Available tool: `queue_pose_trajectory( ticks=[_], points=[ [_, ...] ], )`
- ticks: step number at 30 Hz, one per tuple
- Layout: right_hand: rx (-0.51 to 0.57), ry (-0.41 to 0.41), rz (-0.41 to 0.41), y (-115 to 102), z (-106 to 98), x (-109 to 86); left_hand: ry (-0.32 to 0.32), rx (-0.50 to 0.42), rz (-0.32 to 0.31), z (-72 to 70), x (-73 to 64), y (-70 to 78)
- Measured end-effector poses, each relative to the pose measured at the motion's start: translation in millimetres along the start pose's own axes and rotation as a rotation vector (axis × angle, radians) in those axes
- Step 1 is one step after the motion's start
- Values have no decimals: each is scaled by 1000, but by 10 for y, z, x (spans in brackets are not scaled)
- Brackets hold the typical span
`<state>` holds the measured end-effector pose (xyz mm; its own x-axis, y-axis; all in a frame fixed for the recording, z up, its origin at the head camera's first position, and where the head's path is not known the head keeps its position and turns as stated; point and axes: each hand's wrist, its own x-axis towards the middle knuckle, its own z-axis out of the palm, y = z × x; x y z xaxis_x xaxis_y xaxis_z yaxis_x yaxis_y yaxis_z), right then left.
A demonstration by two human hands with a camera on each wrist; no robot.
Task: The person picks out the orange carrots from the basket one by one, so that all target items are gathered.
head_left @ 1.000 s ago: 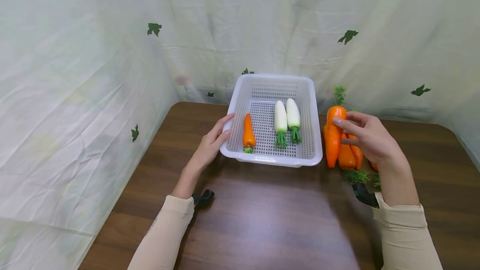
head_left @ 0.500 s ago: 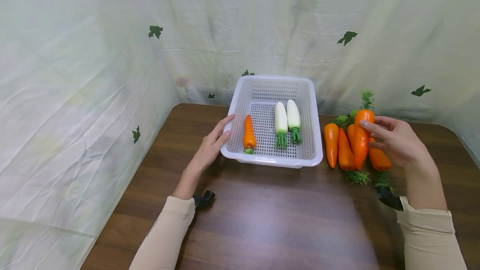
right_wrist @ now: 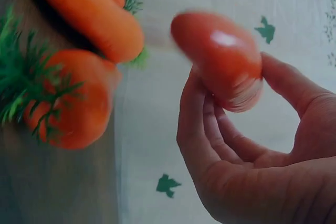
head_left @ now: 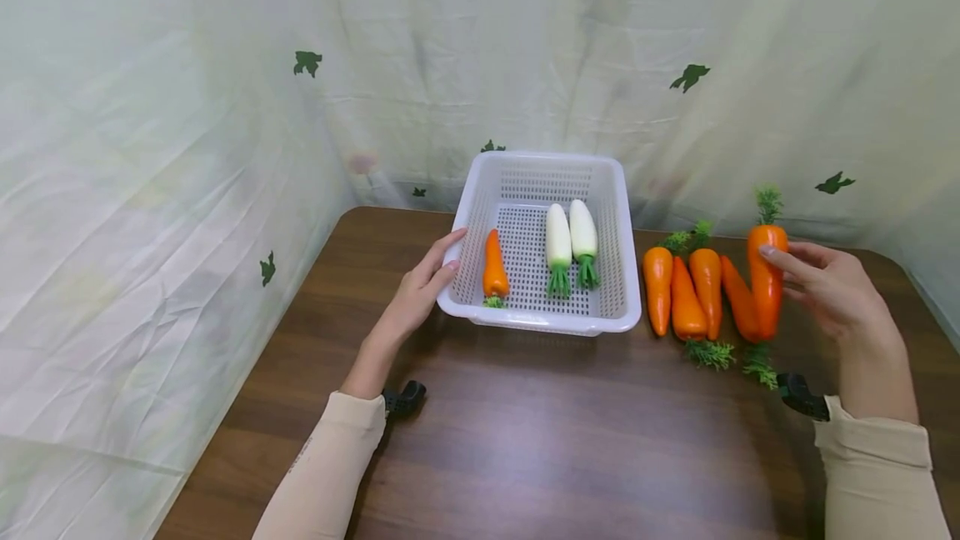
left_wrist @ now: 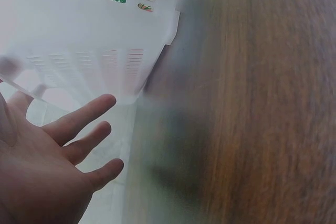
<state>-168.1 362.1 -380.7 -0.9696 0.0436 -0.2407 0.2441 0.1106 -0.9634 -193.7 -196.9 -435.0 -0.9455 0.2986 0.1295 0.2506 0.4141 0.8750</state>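
My right hand (head_left: pixel 843 294) pinches an orange carrot (head_left: pixel 766 277) upright between thumb and fingers, leafy top up. In the right wrist view that carrot (right_wrist: pixel 220 59) stands off from the others, its tip toward the camera. Beside it on the table, several carrots (head_left: pixel 707 286) lie in a row, some with tops toward the back, some toward the front. My left hand (head_left: pixel 416 290) rests on the left rim of a white plastic basket (head_left: pixel 540 322), fingers extended. Inside lie a carrot (head_left: pixel 495 267) at the left and two white radishes (head_left: pixel 558 236) at the right.
The brown wooden table (head_left: pixel 555 440) extends in front of the basket. A pale cloth (head_left: pixel 420 65) with green leaf prints hangs behind and to the left, close to the basket's back edge. A black wrist-camera mount (head_left: pixel 802 397) juts near a carrot's leafy top.
My right hand has moved to the right with the carrot, from above the left end of the row to its right end, uncovering the other carrots. The left hand stays at the basket.
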Motion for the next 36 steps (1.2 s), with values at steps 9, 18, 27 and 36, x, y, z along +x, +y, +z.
queue_pose_trajectory(
  ticks=[9, 18, 27, 36],
  points=[
    [-145, 112, 59, 100, -211, 4, -12, -16, -10, 6, 3, -13],
    [-338, 135, 95, 257, -293, 40, -13, -21, -10, 9, -2, 0],
    [-339, 74, 95, 503, -284, 162, -14, -15, -12, 12, 7, -6],
    [-384, 92, 108, 570, -213, 202, -3, -7, -10, -2, -1, -6]
  ],
)
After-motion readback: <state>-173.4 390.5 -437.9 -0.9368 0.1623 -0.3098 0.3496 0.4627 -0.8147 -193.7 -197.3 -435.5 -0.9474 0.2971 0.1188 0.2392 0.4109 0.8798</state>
